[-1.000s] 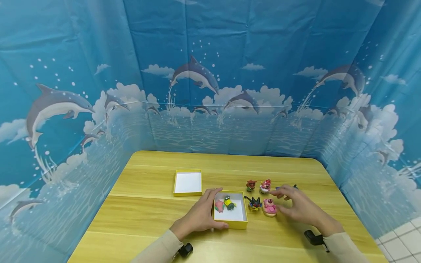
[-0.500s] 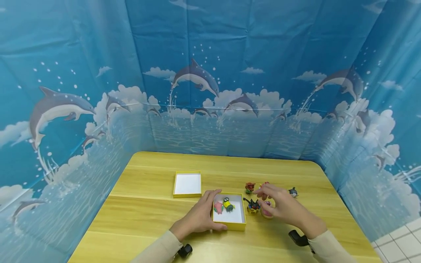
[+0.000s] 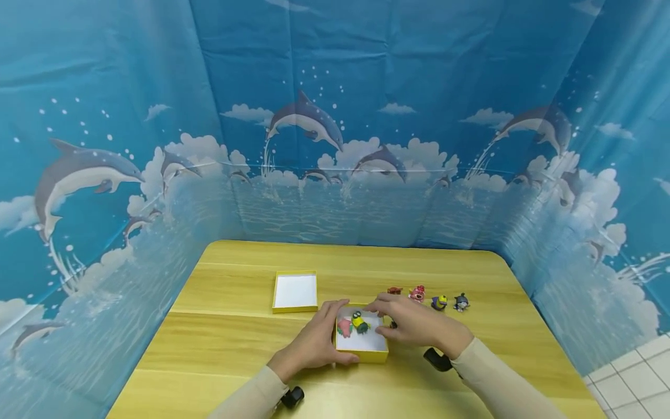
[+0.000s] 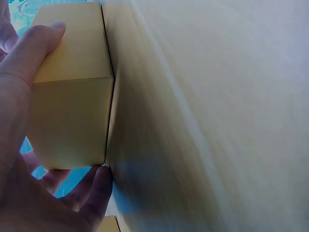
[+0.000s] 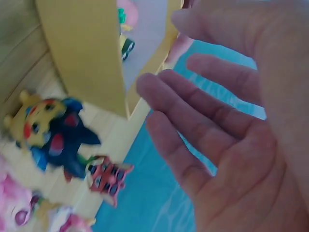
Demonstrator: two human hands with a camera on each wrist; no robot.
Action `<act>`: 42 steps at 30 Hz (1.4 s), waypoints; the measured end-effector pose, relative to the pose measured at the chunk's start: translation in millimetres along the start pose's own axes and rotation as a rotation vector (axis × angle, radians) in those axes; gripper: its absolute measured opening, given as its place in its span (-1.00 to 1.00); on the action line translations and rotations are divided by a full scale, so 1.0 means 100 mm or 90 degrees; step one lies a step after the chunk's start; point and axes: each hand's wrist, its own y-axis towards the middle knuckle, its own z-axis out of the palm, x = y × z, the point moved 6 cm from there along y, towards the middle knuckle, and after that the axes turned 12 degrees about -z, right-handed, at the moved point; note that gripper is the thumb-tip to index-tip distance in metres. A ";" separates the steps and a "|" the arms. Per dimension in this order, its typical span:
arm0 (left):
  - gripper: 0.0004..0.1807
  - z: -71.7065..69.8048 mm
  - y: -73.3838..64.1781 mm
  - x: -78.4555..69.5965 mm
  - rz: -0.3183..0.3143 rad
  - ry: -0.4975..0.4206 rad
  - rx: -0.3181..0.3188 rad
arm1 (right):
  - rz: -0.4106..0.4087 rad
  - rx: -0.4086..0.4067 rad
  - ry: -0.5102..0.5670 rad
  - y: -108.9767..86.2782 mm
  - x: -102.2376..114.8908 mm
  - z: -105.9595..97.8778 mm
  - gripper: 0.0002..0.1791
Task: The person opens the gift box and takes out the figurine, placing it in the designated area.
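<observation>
My left hand (image 3: pixel 316 342) grips the shallow yellow box (image 3: pixel 366 355); in the left wrist view its thumb lies on one wall of the box (image 4: pixel 72 121) and the fingers wrap another. Inside the box lie a pink star-shaped figurine (image 3: pixel 345 327) and a Minion figurine (image 3: pixel 359 322). Over the box's right side reaches my right hand (image 3: pixel 419 320). Seen from the right wrist, this hand (image 5: pixel 222 135) has nothing between its loosely bent fingers and thumb. Beside the box stands a Pikachu figurine in a dark costume (image 5: pixel 48 125), mostly hidden by the right hand in the head view.
A yellow lid with white inside (image 3: pixel 295 291) lies at the back left. Behind the right hand stand a red figurine (image 3: pixel 395 290), a pink bear (image 3: pixel 417 293), a yellow-and-purple figurine (image 3: pixel 439 302) and a grey one (image 3: pixel 462 302). A dolphin curtain (image 3: pixel 314 203) surrounds the table.
My right hand has moved left, from beside the front pink figurine, past the dark-costumed one, to the box. The yellow-and-purple and grey figurines are uncovered. My left hand stays on the box.
</observation>
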 end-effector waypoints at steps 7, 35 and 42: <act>0.46 -0.01 0.01 -0.01 0.009 -0.001 -0.004 | -0.016 0.056 0.006 0.25 -0.01 0.13 -0.49; 0.46 -0.01 -0.01 0.03 0.012 -0.010 -0.003 | -0.005 0.104 0.069 0.53 -0.12 0.38 -0.66; 0.44 0.00 -0.02 0.02 0.015 -0.010 -0.002 | -0.021 0.113 0.037 0.59 -0.09 0.39 -0.79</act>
